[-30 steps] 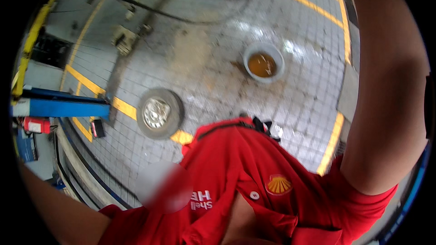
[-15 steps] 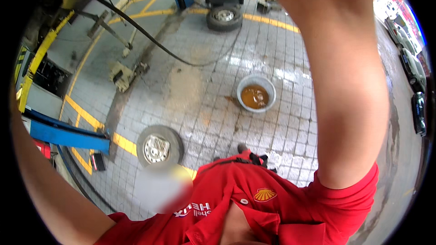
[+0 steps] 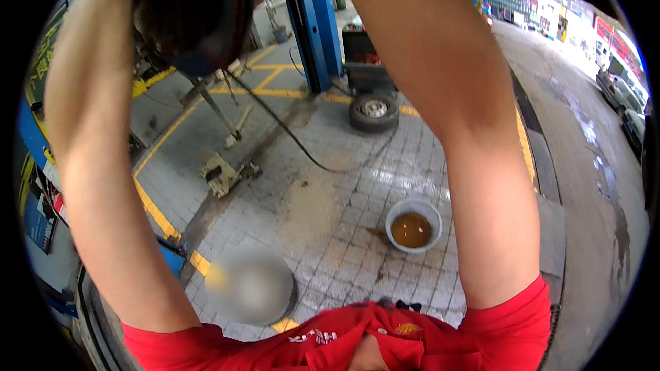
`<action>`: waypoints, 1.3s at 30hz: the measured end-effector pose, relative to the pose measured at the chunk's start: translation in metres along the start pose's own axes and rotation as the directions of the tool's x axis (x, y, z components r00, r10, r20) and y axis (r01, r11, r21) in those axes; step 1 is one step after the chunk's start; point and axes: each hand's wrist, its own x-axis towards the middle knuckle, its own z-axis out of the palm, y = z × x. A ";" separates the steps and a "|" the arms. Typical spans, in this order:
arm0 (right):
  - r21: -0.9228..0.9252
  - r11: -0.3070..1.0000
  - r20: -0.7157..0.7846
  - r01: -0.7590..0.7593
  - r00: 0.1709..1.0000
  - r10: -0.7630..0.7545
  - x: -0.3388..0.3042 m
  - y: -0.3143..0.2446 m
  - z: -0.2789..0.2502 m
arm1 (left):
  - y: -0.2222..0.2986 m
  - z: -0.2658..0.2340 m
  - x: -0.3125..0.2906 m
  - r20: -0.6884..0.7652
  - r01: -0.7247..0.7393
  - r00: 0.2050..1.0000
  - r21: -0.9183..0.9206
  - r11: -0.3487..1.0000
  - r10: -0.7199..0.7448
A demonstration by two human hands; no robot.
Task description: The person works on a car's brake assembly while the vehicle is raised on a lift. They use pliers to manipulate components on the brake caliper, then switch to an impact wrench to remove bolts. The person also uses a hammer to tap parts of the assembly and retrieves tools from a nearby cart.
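Both my arms reach up past the top edge, so my left hand and my right hand are out of sight. Beside my left forearm [image 3: 100, 48] hangs a large dark round part [image 3: 189, 14], its details lost in shadow. My right forearm [image 3: 412, 34] slants up toward the underside of something dark overhead. What either hand touches is hidden.
On the tiled floor stands a grey basin [image 3: 392, 228] of brown liquid. A wheel [image 3: 373, 111] lies by a dark tool cabinet [image 3: 368, 58] and a blue lift post [image 3: 320, 41]. A black hose [image 3: 282, 124] hangs across; a metal stand [image 3: 221, 173] sits left.
My left arm has swung up and inward from the left side. The view has tilted upward, so the floor things appear lower, and the dark round part has come into view.
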 end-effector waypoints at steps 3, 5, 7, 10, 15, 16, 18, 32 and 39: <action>0.055 0.998 0.046 0.003 0.999 -0.005 0.008 -0.012 0.014 | -0.016 0.030 -0.019 0.002 0.372 0.849 -0.711 0.597 -0.528; 0.038 0.999 0.046 -0.009 0.999 0.008 0.010 -0.015 0.006 | 0.003 0.002 -0.019 0.208 0.527 0.784 -0.721 0.450 -0.584; 0.037 0.996 0.049 -0.078 0.996 0.076 0.003 -0.014 0.012 | 0.009 -0.017 -0.031 0.256 0.568 0.758 -0.711 0.415 -0.600; 0.065 0.989 0.117 -0.134 0.985 0.126 0.002 -0.015 0.010 | 0.012 -0.013 -0.039 0.193 0.535 0.755 -0.734 0.419 -0.627; 0.090 0.986 0.209 -0.140 0.971 0.119 0.010 -0.035 0.012 | 0.006 -0.033 -0.038 0.238 0.584 0.691 -0.741 0.333 -0.682; 0.084 0.984 0.216 -0.158 0.967 0.137 0.011 -0.035 0.013 | 0.007 -0.031 -0.041 0.247 0.594 0.671 -0.744 0.307 -0.699; -0.007 0.993 0.150 -0.121 0.981 0.121 0.011 -0.037 0.019 | 0.005 -0.027 -0.042 0.240 0.609 0.640 -0.737 0.293 -0.730; -0.060 0.979 0.672 -0.197 0.717 0.185 -0.021 -0.088 0.064 | -0.033 -0.019 -0.151 0.025 0.580 0.391 -0.783 0.225 -0.920; -0.361 0.929 0.687 0.084 0.698 0.204 -0.162 -0.012 0.074 | 0.051 -0.037 -0.370 0.014 0.512 0.774 -0.602 0.613 -0.633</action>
